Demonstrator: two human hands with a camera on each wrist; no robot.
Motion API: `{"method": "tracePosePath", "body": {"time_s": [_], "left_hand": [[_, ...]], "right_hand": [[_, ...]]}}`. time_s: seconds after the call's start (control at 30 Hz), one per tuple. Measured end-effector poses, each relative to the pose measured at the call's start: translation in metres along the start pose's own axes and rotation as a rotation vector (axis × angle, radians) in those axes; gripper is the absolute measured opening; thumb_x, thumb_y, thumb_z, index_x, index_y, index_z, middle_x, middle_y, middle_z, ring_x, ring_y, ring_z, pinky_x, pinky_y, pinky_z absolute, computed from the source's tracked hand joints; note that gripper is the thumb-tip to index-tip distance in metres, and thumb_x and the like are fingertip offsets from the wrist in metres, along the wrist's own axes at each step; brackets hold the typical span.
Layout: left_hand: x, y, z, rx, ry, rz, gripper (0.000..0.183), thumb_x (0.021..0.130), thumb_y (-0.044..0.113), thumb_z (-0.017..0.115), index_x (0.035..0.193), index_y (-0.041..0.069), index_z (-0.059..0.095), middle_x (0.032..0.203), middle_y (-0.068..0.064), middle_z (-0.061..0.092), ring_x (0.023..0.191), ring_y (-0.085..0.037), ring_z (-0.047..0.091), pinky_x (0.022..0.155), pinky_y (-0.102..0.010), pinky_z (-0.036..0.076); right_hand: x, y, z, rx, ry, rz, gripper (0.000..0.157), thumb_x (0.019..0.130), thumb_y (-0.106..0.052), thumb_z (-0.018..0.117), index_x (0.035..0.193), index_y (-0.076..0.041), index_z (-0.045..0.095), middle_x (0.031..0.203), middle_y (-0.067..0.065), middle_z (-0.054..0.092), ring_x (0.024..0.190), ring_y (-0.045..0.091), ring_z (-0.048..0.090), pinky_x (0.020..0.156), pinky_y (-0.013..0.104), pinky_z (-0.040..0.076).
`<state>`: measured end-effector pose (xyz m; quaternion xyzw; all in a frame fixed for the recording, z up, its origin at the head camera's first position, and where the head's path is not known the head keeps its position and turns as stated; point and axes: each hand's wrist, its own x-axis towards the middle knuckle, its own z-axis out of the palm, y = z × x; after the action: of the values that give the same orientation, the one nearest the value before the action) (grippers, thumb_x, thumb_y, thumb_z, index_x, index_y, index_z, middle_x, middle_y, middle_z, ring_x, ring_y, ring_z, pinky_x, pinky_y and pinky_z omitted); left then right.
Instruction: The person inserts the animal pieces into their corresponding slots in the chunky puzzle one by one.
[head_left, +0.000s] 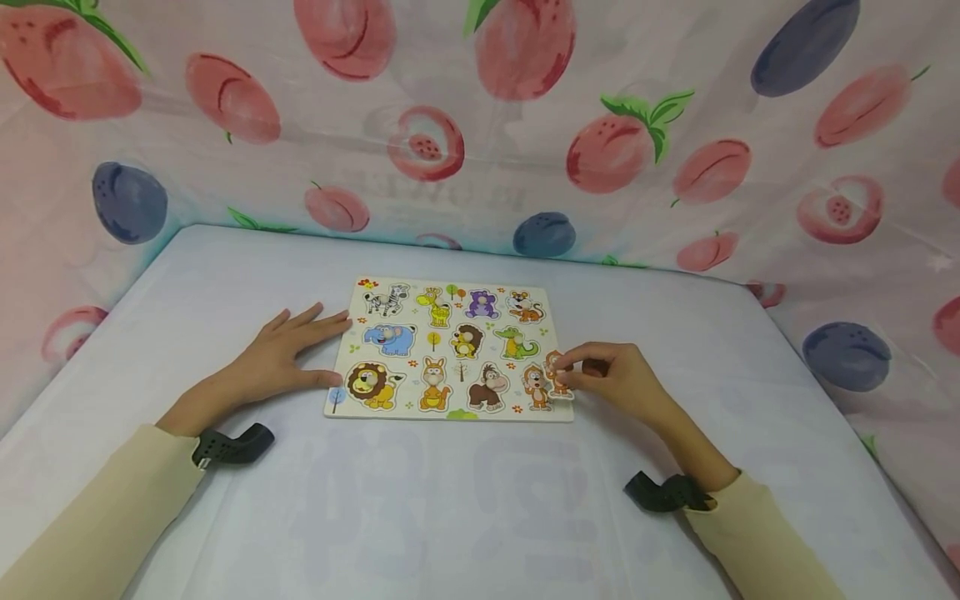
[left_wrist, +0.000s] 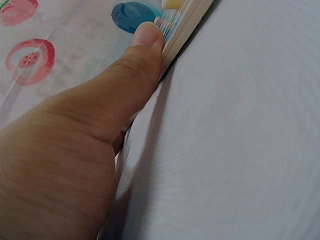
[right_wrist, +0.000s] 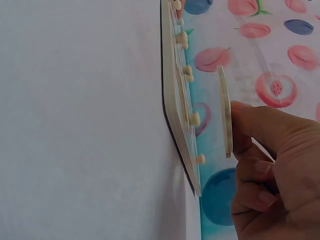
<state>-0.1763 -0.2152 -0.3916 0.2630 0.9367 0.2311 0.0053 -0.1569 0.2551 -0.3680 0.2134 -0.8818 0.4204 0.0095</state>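
Note:
A flat wooden animal puzzle board [head_left: 397, 375] lies on the table, with knobbed animal pieces such as a lion [head_left: 369, 385], an elephant [head_left: 390, 339] and a gorilla [head_left: 487, 388]. My right hand [head_left: 618, 375] pinches a monkey piece [head_left: 557, 375] by thumb and fingertips over the board's lower right corner. In the right wrist view this piece [right_wrist: 225, 112] appears edge-on, raised apart from the board [right_wrist: 172, 100]. Beside it on the board shows a matching monkey picture [head_left: 536, 388]. My left hand [head_left: 281, 354] rests spread at the board's left edge, its thumb [left_wrist: 145, 45] touching the edge.
A white cloth covers the table [head_left: 412, 508]. Behind and at both sides hangs a fruit-print curtain [head_left: 502, 142]. Each wrist wears a black camera mount, one on the left [head_left: 232, 446] and one on the right [head_left: 667, 492].

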Motion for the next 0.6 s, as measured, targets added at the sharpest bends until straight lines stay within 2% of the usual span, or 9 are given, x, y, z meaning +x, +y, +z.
{"method": "tracePosePath", "body": {"time_s": [0.3, 0.6], "left_hand": [[0.000, 0.000, 0.001, -0.001, 0.017, 0.000, 0.085, 0.079, 0.056, 0.070, 0.148, 0.016, 0.039, 0.153, -0.002, 0.034, 0.144, -0.033, 0.012, 0.113, -0.052, -0.001], [0.000, 0.000, 0.001, -0.001, 0.013, -0.005, 0.086, 0.079, 0.057, 0.069, 0.148, 0.016, 0.038, 0.153, -0.002, 0.033, 0.144, -0.033, 0.012, 0.113, -0.052, -0.002]], "right_hand": [[0.005, -0.003, 0.009, 0.036, -0.036, -0.006, 0.012, 0.081, -0.021, 0.079, 0.093, -0.021, 0.075, 0.067, 0.003, 0.054, 0.056, 0.016, 0.041, 0.049, 0.024, 0.033], [0.007, 0.001, 0.015, 0.038, -0.061, -0.012, 0.011, 0.081, -0.020, 0.078, 0.091, -0.021, 0.076, 0.070, 0.001, 0.058, 0.056, 0.016, 0.041, 0.048, 0.024, 0.032]]}}
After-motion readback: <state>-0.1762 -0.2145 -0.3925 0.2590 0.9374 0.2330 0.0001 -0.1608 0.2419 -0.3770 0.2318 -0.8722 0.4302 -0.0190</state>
